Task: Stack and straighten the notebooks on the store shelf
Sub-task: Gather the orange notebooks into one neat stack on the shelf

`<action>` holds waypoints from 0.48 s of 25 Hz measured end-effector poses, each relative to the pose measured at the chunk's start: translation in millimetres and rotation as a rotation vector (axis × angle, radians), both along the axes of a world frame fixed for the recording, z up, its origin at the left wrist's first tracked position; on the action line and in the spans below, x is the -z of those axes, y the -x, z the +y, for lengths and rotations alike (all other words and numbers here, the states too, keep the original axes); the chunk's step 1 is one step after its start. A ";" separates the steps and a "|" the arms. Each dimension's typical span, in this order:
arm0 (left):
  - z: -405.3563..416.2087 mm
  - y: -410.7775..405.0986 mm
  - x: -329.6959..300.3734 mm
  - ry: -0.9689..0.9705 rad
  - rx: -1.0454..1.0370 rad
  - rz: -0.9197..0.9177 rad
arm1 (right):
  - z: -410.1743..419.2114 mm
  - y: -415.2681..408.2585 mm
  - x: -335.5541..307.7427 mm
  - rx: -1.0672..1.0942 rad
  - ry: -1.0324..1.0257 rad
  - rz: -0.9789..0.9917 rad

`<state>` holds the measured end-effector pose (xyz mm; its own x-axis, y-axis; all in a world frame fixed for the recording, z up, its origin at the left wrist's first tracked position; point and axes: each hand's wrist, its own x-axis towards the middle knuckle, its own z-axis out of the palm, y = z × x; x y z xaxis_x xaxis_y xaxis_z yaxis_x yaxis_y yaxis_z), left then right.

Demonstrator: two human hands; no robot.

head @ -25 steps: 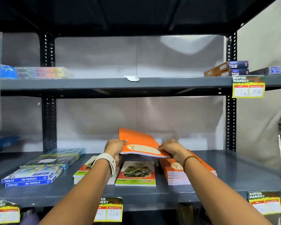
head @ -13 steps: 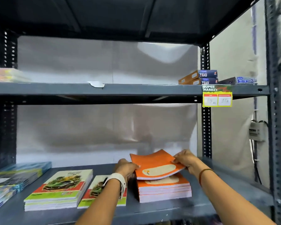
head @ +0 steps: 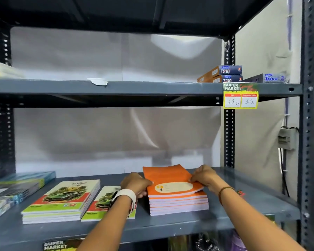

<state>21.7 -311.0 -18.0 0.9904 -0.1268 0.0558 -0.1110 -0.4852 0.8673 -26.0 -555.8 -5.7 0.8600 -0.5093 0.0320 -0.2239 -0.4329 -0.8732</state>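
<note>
From my seat, starting at nine o'clock, the two piles of green car notebooks lie flat on the lower shelf, untouched and fairly square. Next comes the left hand, fingers curled against the left edge of the orange stack, thumb over the top cover. The top orange notebook, which a second ago was held tilted up in the air, has now come down onto the stack at about one o'clock from centre, though it sits slightly skewed and its right corner overhangs. At three o'clock the right hand pinches that notebook's right edge between thumb and fingertips. I judge the stacking step done; squaring the top copy with the pile below is what remains.
</note>
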 end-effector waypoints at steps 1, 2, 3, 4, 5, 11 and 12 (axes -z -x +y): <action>0.3 1.0 0.7 0.008 -0.004 0.003 | -0.2 0.4 0.3 0.005 0.008 0.004; 0.6 2.5 1.4 0.013 -0.008 0.004 | -0.3 0.8 0.6 0.009 0.021 0.011; 0.8 4.6 1.9 0.016 -0.010 0.002 | -0.5 0.7 0.8 0.015 0.036 0.019; 0.7 6.5 2.2 0.018 -0.013 -0.001 | -0.5 1.2 0.6 0.023 0.051 0.026; 0.5 8.2 2.7 0.017 -0.015 -0.005 | -0.1 2.1 0.3 0.028 0.064 0.034; -1.5 11.5 5.2 0.019 -0.025 -0.021 | 1.1 5.7 0.7 0.018 0.152 0.089; -1.8 11.4 5.7 0.016 -0.029 -0.023 | 1.5 6.1 1.2 0.017 0.164 0.096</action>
<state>10.3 -312.7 -23.7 0.9920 -0.0969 0.0806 -0.1173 -0.4749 0.8722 -32.1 -554.3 -6.9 0.8546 -0.5182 0.0337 -0.3113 -0.5633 -0.7654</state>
